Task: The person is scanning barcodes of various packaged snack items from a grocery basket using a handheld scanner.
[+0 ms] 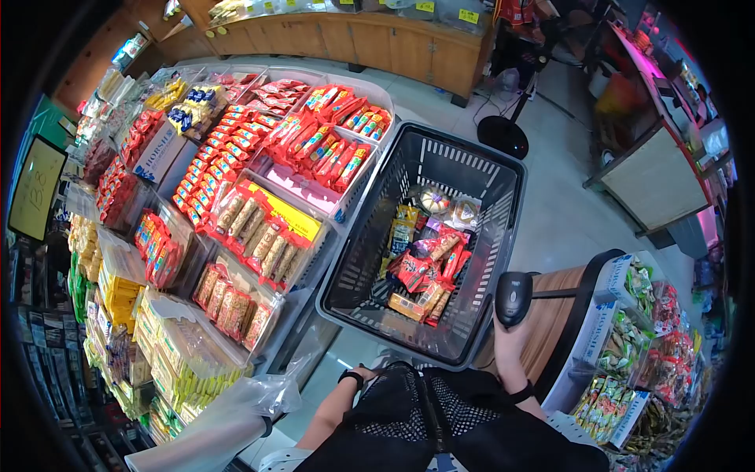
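My right hand (510, 343) is wrapped around a black rounded grip (513, 297), beside the near right corner of the basket. The black shopping basket (354, 285) stands in front of me, its near rim close to my body. On its floor lie red snack packets (415, 271), a brown bar-shaped packet (406, 307), a dark blue and yellow packet (402, 230) and a round clear-topped pack (433, 200). My left hand (363, 373) is low at my waist, left of the basket's near end. Its fingers are mostly hidden against my black clothing.
At left, a tiered display holds red-wrapped snacks (224, 161) and clear-wrapped bars (259, 234). A clear plastic bag (271, 393) hangs near my left forearm. Snack bins (609, 405) stand at right by a wood-grain stand (560, 315). A round black base (503, 137) stands beyond the basket.
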The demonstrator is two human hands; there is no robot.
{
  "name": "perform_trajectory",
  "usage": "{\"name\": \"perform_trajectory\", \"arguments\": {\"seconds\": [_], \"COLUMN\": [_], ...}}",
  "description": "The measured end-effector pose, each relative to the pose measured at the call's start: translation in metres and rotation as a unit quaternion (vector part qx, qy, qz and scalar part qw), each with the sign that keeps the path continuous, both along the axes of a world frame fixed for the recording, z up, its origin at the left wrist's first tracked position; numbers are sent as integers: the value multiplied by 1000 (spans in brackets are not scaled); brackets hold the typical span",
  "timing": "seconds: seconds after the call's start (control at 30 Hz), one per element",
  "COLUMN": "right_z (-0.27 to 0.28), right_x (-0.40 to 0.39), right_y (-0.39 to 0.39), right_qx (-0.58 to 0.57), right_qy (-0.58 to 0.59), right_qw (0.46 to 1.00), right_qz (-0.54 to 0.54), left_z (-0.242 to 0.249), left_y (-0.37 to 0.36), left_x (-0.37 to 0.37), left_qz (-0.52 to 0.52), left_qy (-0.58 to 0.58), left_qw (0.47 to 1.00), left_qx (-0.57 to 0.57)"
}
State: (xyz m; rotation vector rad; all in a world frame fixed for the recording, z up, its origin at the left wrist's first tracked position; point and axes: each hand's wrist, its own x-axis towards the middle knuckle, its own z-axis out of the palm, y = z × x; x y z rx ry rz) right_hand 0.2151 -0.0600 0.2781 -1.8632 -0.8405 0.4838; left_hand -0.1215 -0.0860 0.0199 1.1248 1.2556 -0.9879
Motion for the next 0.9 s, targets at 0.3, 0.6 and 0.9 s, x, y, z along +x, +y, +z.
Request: {"name": "perform_trajectory", "arguments": {"seconds": [0.3,0.6,0.9], "right_z": [47,-15,-45], "right_x": [23,2,0], "right_y": [108,116,104], "right_qx": [-129,-163,-125], "right_qy": [-171,-592,-557], "right_qw": [929,750,744], "right_qz": [301,245,347], "left_z": [60,182,225], "left_y": [35,-21,-60], "left_x": [29,61,84], "left_qz": [27,-21,-21], "left_qy": [-92,-167,-175], "left_qw": [959,890,839], "left_qx": [266,424,515]}}
